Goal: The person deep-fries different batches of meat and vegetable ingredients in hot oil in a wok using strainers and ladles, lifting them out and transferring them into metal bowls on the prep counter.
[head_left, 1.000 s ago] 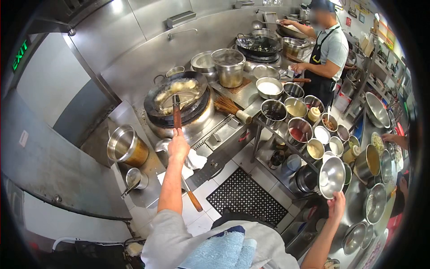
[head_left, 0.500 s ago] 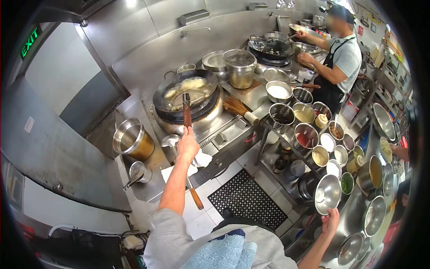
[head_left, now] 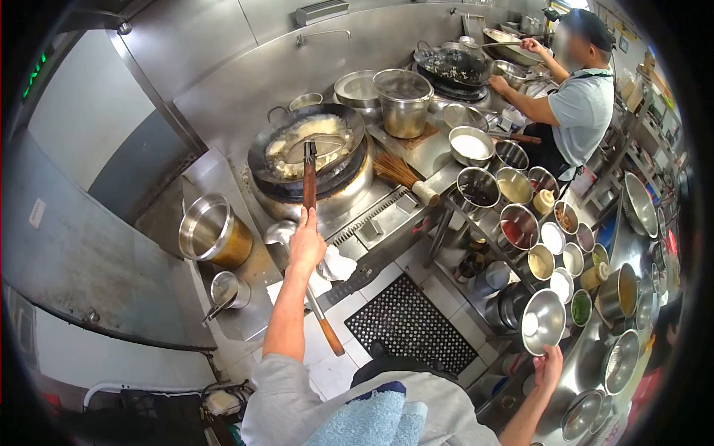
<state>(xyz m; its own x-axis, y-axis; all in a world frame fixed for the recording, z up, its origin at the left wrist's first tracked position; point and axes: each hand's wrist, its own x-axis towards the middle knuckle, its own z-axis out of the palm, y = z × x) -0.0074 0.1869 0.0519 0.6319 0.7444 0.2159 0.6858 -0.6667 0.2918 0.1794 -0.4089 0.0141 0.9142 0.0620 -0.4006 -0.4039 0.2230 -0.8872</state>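
My left hand (head_left: 306,241) is closed around the wooden handle of a strainer (head_left: 310,182). The strainer's wire head lies in the wok (head_left: 256,154), among pale food pieces in bubbling oil. Just below that hand, a ladle (head_left: 331,338) with a wooden grip rests across the stove's edge beside a white cloth (head_left: 340,265). Out to the right, my right hand (head_left: 549,368) grips the rim of a metal bowl (head_left: 543,320), tilted so its inside faces me. Its inner surface is shiny, with a bright spot near the left side.
A tall metal pot (head_left: 212,230) stands left of the wok, and a lidded pot (head_left: 403,108) behind it. A bamboo brush (head_left: 398,171) lies on the right. Several ingredient containers fill the right-hand rack. A co-worker (head_left: 584,108) stands at another wok (head_left: 454,70).
The view has shifted slightly. My hands keep their grips, and the strainer stays in the wok. The foam around the food looks more spread out. The co-worker's arms have moved at the far wok.
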